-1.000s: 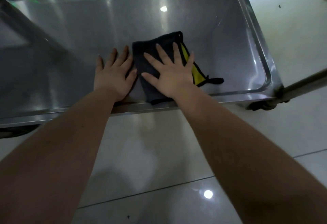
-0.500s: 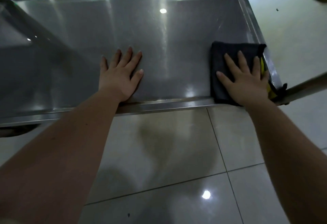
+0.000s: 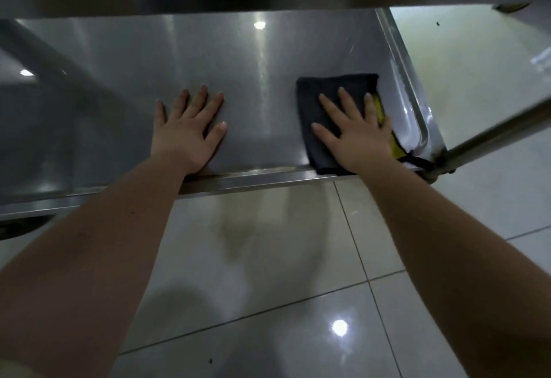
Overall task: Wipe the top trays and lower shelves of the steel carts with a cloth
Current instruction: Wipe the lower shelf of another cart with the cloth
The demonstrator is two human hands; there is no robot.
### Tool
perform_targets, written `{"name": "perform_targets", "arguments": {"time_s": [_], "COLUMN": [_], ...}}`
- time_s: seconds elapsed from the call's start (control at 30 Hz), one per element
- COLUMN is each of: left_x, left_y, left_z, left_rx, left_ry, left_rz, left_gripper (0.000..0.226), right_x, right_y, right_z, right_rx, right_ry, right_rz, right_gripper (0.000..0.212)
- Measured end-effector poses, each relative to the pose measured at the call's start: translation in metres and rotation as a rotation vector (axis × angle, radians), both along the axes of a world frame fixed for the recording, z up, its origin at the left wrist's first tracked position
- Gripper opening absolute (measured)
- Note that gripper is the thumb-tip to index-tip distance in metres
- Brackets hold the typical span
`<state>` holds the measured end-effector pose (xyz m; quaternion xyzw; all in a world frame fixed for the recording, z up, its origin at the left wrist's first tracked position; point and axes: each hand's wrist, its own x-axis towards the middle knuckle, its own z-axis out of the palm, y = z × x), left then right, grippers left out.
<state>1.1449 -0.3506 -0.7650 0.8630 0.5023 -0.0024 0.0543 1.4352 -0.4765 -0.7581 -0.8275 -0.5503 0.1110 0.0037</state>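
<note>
The lower steel shelf [image 3: 262,85] of the cart stretches across the upper half of the view. A folded dark cloth [image 3: 316,115] with a yellow edge lies on it near the right end. My right hand [image 3: 354,136] lies flat on the cloth with fingers spread, pressing it down. My left hand [image 3: 187,130] rests flat on the bare steel to the left, fingers apart, holding nothing. The underside of the upper tray hides the far part of the shelf.
A steel leg tube [image 3: 492,136] slants out from the shelf's right front corner, with a caster [image 3: 430,175] under it. A second tube [image 3: 53,61] crosses the left side. Glossy floor tiles [image 3: 268,273] lie below and to the right.
My right hand slid the cloth from the shelf's middle to the right end, then a little back left. My left hand stayed put. The view tilted down.
</note>
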Motion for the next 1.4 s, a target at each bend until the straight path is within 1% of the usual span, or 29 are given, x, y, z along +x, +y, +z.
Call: {"name": "perform_targets", "arguments": {"time_s": [0.1,0.17,0.27,0.37,0.43,0.47,0.53,0.6,0.67,0.7,0.73,0.8,0.83,0.9,0.93,1.0,1.03,1.17,1.23,1.3,1.37,1.4], "left_x": [0.002,0.003,0.003,0.002,0.000,-0.002,-0.007,-0.013,-0.018,-0.017,-0.012,0.011,0.024,0.044,0.047,0.035,0.022,-0.066,-0.122,-0.161,-0.165,-0.150], "left_y": [-0.001,-0.002,-0.005,-0.007,-0.003,-0.001,0.005,0.009,0.006,0.001,-0.007,-0.026,-0.037,-0.058,-0.065,-0.062,-0.054,0.004,0.030,0.042,0.040,0.035], "left_z": [-0.001,-0.002,-0.002,0.001,0.005,0.009,0.022,0.035,0.043,0.044,0.043,0.039,0.035,0.024,0.018,0.010,0.009,0.009,0.009,0.011,0.011,0.011], "left_rx": [0.004,0.012,0.026,0.005,-0.038,-0.077,-0.147,-0.143,-0.114,-0.093,-0.065,-0.026,-0.047,-0.164,-0.192,-0.173,-0.143,-0.035,-0.027,-0.059,-0.070,-0.066], "left_ry": [0.000,0.005,0.022,0.043,0.045,0.007,-0.147,-0.275,-0.283,-0.249,-0.208,-0.154,-0.142,-0.112,-0.082,-0.050,-0.040,0.014,0.028,0.045,0.063,0.067], "left_rz": [0.011,0.017,0.014,0.016,0.006,0.004,0.026,0.097,0.144,0.148,0.152,0.188,0.202,0.210,0.207,0.187,0.178,0.247,0.294,0.341,0.391,0.392], "left_gripper": [0.060,0.060,0.060,0.059,0.056,0.055,0.052,0.052,0.050,0.050,0.049,0.050,0.051,0.056,0.058,0.063,0.065,0.066,0.065,0.064,0.065,0.065], "right_x": [0.047,0.062,0.042,-0.007,-0.049,-0.075,-0.134,-0.192,-0.220,-0.217,-0.205,-0.168,-0.150,-0.131,-0.130,-0.133,-0.133,-0.134,-0.137,-0.141,-0.146,-0.148], "right_y": [-0.022,-0.035,-0.034,-0.012,0.011,0.023,0.044,0.053,0.058,0.061,0.062,0.058,0.053,0.041,0.038,0.041,0.044,0.046,0.044,0.043,0.044,0.045], "right_z": [0.004,0.005,0.001,0.001,0.004,0.006,0.010,0.010,0.014,0.017,0.019,0.020,0.017,0.010,0.006,0.002,0.001,-0.007,-0.011,-0.014,-0.016,-0.016], "right_rx": [-0.037,-0.075,-0.093,-0.082,-0.067,-0.072,-0.097,-0.105,-0.097,-0.048,0.036,0.164,0.170,0.142,0.148,0.177,0.166,0.029,0.006,0.001,0.001,-0.001], "right_ry": [-0.002,-0.045,-0.068,-0.032,-0.015,-0.006,0.024,0.065,0.151,0.215,0.263,0.274,0.282,0.305,0.326,0.363,0.337,0.088,-0.001,-0.060,-0.094,-0.107], "right_rz": [-0.137,-0.168,-0.236,-0.296,-0.233,-0.186,-0.091,0.030,0.143,0.145,0.093,-0.048,-0.078,-0.047,-0.037,-0.081,-0.088,0.008,0.026,0.037,0.039,0.035], "right_gripper": [0.064,0.064,0.065,0.066,0.065,0.065,0.065,0.064,0.062,0.060,0.058,0.056,0.055,0.053,0.051,0.050,0.050,0.057,0.061,0.065,0.066,0.066]}}
